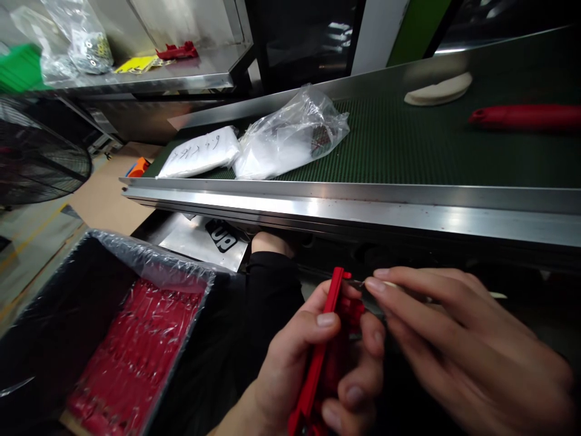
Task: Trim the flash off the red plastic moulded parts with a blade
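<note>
Between the thumb and fingers of my left hand (313, 357) is a long red plastic part (330, 309), tilted, its upper end sticking out past my thumb. My right hand (458, 339) is closed in a pinch on a thin tool with a pale handle (390, 284). The tool's narrow dark tip points at the red part's upper end; whether they touch I cannot tell. Most of the tool is hidden by my fingers. Down to the left, a lined box (209, 281) holds several rows of red parts (140, 345) under clear plastic.
A green conveyor belt (376, 145) with a metal rail (363, 203) runs across in front. On it lie two plastic bags (281, 145), a curved cream piece (438, 91) and a red part (526, 117). A metal table (200, 72) and a fan (40, 151) stand left.
</note>
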Demonstrator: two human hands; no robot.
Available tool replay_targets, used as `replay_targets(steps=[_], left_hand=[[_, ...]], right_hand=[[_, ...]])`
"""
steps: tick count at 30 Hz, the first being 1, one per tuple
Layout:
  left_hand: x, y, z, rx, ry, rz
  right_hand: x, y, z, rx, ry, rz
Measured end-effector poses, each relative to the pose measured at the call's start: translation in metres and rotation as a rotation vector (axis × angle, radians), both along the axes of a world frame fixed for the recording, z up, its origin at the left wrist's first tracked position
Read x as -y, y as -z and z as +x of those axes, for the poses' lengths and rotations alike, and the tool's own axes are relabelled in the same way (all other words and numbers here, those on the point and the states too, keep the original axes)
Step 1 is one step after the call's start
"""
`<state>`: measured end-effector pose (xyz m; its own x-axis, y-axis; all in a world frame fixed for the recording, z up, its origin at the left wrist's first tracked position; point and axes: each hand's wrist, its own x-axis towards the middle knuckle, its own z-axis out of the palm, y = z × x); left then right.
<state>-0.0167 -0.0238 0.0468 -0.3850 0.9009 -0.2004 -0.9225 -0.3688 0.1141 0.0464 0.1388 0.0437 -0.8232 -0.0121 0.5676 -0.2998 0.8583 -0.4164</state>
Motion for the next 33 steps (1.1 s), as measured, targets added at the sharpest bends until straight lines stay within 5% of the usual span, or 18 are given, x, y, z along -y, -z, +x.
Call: replay_targets(steps=[11,18,23,33], left_hand=[[-0.001,0.021,0.003,-0.085,0.005,0.145],[0.0,0.011,0.004,0.033,0.055,0.128],[-0.002,0.023,0.004,-0.04,0.213,0.256],[0.002,0.02,0.003,0.061,0.217,0.206]], right_hand=[[-0.005,0.001,-0.003,-0.014,-0.008,0.08],[-0.007,0.004,-0.001,-0.038,-0.007,0.101],[-0.008,0.005,-0.001,-0.036,-0.018,0.092],[-0.009,0.009,0.002,0.006,0.044,0.017]])
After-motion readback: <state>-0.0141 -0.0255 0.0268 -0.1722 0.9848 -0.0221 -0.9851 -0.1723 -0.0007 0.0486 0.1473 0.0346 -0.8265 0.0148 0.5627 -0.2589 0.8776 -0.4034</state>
